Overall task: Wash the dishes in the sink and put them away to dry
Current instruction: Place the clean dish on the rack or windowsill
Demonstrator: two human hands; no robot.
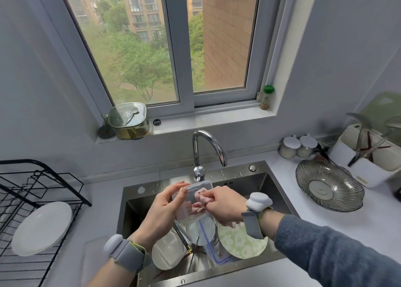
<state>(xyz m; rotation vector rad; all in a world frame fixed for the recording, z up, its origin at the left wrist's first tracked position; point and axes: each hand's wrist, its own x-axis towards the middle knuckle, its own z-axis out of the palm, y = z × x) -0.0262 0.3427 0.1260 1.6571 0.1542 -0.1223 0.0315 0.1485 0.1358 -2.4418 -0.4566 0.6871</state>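
Sink (271,178) dishes mostly remain; one plate (41,228) dries in the rack (43,178). Left hand (160,208) grips a clear container (195,191); right hand (225,204) seemingly clutches a cloth (204,198).

Head view, single camera: worn at head height, faces forward and down over the sink (256,179), close above both hands, wide angle taking in window (173,48) and counter (325,221).

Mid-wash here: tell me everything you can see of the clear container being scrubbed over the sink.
The clear container is a rectangular, see-through tub with rounded corners, plastic by its look, lidless. It is held tilted above the sink, just below the faucet. The left hand grips its left edge; the right hand presses a pink cloth inside it. No running water is visible.
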